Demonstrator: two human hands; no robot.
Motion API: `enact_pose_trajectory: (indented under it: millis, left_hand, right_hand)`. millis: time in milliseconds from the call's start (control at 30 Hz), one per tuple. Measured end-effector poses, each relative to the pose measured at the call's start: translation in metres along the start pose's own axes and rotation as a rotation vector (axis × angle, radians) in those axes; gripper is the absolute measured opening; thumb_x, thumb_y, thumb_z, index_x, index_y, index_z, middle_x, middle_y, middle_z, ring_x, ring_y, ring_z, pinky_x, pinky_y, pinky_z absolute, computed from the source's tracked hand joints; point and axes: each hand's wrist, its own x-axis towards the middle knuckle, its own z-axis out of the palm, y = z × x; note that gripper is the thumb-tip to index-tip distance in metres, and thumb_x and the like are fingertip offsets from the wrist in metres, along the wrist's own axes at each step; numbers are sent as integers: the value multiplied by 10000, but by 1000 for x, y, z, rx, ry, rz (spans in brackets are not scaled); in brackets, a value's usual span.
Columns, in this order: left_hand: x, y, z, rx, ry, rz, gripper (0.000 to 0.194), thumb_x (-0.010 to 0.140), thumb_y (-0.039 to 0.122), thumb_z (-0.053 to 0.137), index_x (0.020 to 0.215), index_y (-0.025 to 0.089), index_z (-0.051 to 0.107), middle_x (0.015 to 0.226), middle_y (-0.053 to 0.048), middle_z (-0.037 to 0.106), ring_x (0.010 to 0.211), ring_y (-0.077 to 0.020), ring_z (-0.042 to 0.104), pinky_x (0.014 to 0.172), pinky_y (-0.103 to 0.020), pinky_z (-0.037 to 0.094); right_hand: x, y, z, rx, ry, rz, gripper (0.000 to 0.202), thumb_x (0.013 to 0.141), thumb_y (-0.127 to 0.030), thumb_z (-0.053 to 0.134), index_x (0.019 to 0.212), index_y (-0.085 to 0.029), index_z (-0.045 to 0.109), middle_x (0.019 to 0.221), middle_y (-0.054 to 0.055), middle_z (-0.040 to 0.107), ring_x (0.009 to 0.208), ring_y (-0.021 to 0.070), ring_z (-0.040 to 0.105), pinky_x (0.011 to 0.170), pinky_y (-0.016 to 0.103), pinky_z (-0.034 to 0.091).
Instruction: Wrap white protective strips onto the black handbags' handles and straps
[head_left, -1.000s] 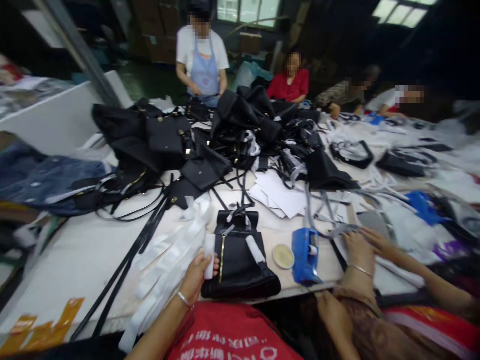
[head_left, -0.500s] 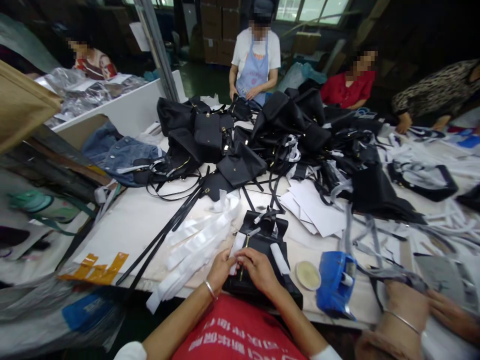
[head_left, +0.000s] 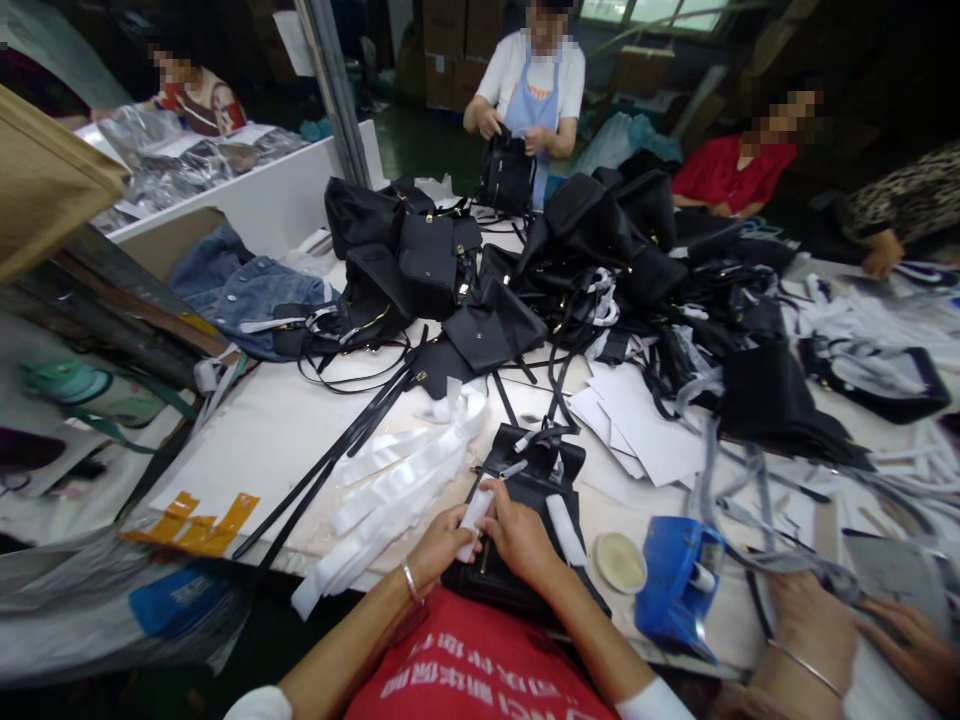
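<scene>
A black backpack [head_left: 525,600] with a gold zipper lies in front of me at the table's near edge. My left hand [head_left: 442,540] is closed on a white strip [head_left: 478,508] along the bag's left strap. My right hand [head_left: 517,528] pinches the same strip from the other side, its fingers partly hiding it. A second white wrap [head_left: 566,530] sits on the bag's right side. To the left lie loose white strips [head_left: 405,480].
A round yellowish dish [head_left: 620,562] and a blue tape dispenser [head_left: 679,585] stand right of the bag. Black bags [head_left: 439,250] are heaped across the middle. White sheets [head_left: 645,420] lie at right. A co-worker's hands [head_left: 810,630] are at lower right; other people sit or stand beyond.
My right hand has shifted up along the white strip; my left stays at its lower part. The person opposite has lifted a black bag. The view has turned slightly left.
</scene>
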Motion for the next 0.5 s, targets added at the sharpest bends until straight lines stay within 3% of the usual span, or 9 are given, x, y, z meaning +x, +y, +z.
enact_pose_trajectory:
  millis: [100,200,333,500]
  left_hand:
    - [0,3,2,38,8,-3,243,698,198,577,925,119,614,650,-12,598,544,-97,534,505,-194,410]
    - [1,2,6,68,65,16,299,732,331,617,938,116,610,621,-5,591,507,-93,515,482,-195,392]
    - [2,-2,10,14,160,10,390,770,501,561,812,116,605,578,-3,571,464,-89,497,462,-204,379]
    - [1,1,1,-266,26,-48,361,790,475,578,839,118,600,655,-15,566,503,-74,498,473,-193,363]
  right_hand:
    - [4,4,0,77,13,44,434,785,-161,497,1202,-199,387,719,-12,598,694,166,597,652,236,397]
    - [5,8,3,196,51,76,452,757,-147,514,1184,-208,379,687,-38,570,651,151,578,638,237,401]
    - [2,10,12,371,124,163,439,772,-186,514,1182,-210,358,643,-60,546,581,139,562,580,233,400]
    - [1,10,26,498,206,253,442,775,-274,563,1158,-205,352,616,-70,539,557,142,559,565,243,420]
